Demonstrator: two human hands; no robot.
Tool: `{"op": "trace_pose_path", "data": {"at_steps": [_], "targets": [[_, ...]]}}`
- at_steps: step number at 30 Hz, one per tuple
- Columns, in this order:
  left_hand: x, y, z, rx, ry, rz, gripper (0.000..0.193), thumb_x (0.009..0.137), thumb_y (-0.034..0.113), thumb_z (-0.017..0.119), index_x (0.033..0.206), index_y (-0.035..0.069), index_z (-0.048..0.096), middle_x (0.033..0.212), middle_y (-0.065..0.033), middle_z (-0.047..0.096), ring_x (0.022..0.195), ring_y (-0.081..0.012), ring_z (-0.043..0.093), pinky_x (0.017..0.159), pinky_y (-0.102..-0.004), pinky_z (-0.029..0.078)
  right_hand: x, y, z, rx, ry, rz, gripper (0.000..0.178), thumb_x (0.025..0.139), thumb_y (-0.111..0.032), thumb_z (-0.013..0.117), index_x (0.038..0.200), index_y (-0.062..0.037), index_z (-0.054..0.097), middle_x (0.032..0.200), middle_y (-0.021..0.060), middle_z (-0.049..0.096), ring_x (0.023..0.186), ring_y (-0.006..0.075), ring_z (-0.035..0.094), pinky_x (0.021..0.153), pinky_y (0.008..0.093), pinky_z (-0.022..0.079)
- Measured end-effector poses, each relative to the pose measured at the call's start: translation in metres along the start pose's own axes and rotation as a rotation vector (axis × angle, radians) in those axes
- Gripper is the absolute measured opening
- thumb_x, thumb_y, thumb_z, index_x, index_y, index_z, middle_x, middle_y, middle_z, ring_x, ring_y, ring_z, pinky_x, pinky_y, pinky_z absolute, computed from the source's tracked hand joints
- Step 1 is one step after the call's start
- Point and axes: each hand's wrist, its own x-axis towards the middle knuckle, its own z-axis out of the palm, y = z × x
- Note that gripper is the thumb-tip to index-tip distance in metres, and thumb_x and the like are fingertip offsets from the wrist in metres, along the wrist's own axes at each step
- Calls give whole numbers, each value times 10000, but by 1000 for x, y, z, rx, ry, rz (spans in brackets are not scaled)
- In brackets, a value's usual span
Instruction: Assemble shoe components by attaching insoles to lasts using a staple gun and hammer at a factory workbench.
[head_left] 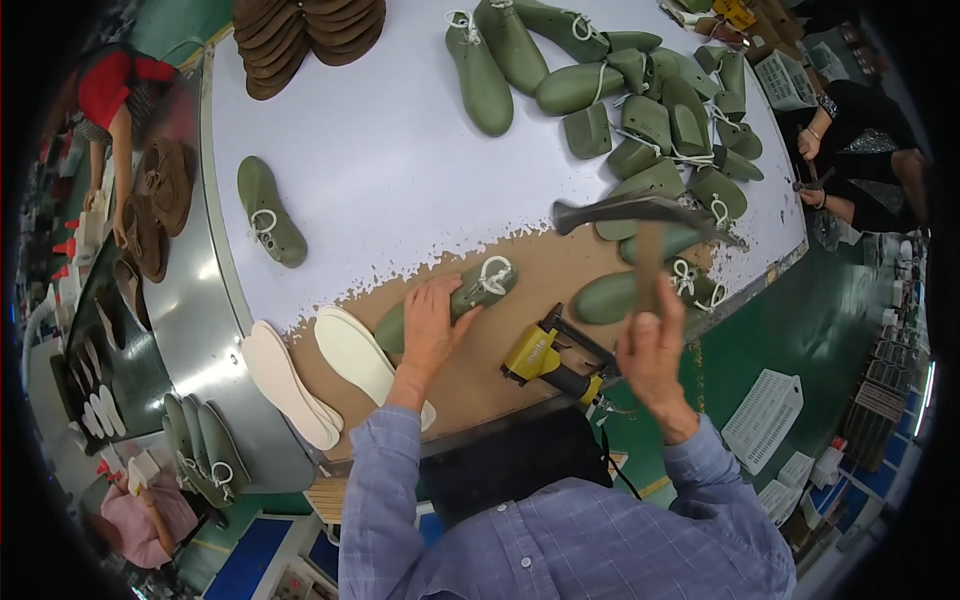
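Note:
My left hand (432,325) grips a green shoe last (480,288) with a white cord loop, pressing it down on the worn brown part of the tabletop. My right hand (655,355) is closed round the wooden handle of a hammer (635,210), whose slightly blurred dark head is raised over the green lasts at the right. Between my hands lies a yellow and black staple gun (540,355). Left of my left hand are a pale green-white insole (350,345) and a stack of cream-pink insoles (280,375). Just beyond my right hand rests another green last (605,298).
A heap of green lasts (645,120) covers the far right of the table. One last (268,210) lies alone at the left. Stacked brown soles (305,40) stand at the far edge. A steel bench (205,330) adjoins on the left. Other people work at both sides.

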Motion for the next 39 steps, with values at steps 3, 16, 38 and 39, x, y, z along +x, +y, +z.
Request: {"op": "trace_pose_path", "data": {"at_steps": [3, 16, 38, 39], "targets": [[-6, -4, 4, -15, -24, 18, 481, 751, 212, 788, 1122, 48, 529, 1133, -118, 616, 1044, -315, 574, 924, -439, 404, 0, 49, 4, -326, -394, 99, 469, 1035, -158, 412, 1492, -135, 307, 659, -30, 419, 552, 48, 382, 475, 213, 326], [-14, -9, -6, -2, -66, 20, 493, 748, 185, 788, 1140, 50, 521, 1118, -128, 607, 1015, -335, 562, 910, -440, 397, 11, -3, 35, -465, -460, 69, 442, 947, -74, 576, 1369, -10, 461, 1145, 198, 638, 1016, 285, 643, 922, 363, 491], [0, -91, -139, 216, -13, -246, 511, 756, -44, 647, 1242, 62, 529, 1260, -143, 563, 1224, -377, 478, 1055, -479, 348, 216, 37, 70, -679, -25, -340, 372, 873, -232, 663, 1173, -21, 602, 1102, 176, 612, 1030, 362, 582, 884, 435, 462], [6, -78, -138, 176, 117, -296, 518, 766, -74, 602, 1263, 40, 513, 1291, -162, 538, 1249, -382, 462, 1068, -461, 344, 251, 45, 88, -663, 24, -380, 418, 870, -283, 667, 1192, -29, 586, 1125, 177, 601, 1051, 366, 572, 901, 454, 453]]}}
